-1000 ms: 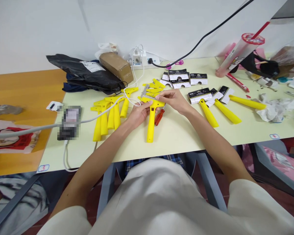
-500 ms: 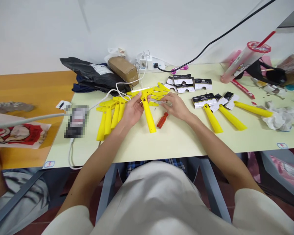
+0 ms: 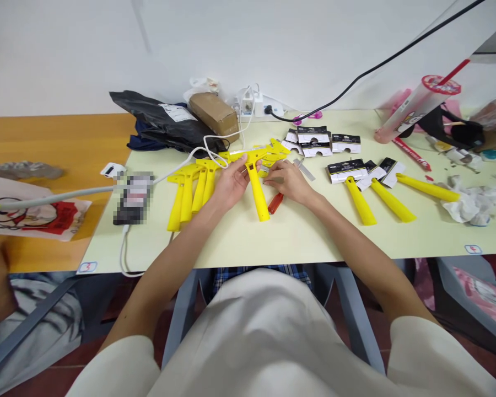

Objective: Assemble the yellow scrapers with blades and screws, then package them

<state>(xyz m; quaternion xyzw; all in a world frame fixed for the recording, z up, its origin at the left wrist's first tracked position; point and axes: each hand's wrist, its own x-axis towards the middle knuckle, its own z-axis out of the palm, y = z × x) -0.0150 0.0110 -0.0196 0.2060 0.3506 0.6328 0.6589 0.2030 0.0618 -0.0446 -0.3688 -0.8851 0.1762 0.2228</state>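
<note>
My left hand is closed around the head end of a yellow scraper, whose handle points toward me. Just to the right, my right hand is low over the table with its fingers pinched together; whatever may be between the fingertips is too small to make out. Partly under that hand lies a red-handled screwdriver. A thin metal blade rests on the table beyond the right hand. Behind both hands is a pile of yellow scraper parts.
Several yellow scrapers lie to the left, near a blurred device with a white cable. Carded scrapers and black-and-white cards are on the right. A black bag, a box and a cup stand behind.
The metal blade, earlier by my right fingers, now lies on the table. My right hand has moved down toward the screwdriver, covering part of it. The left hand still holds the scraper.
</note>
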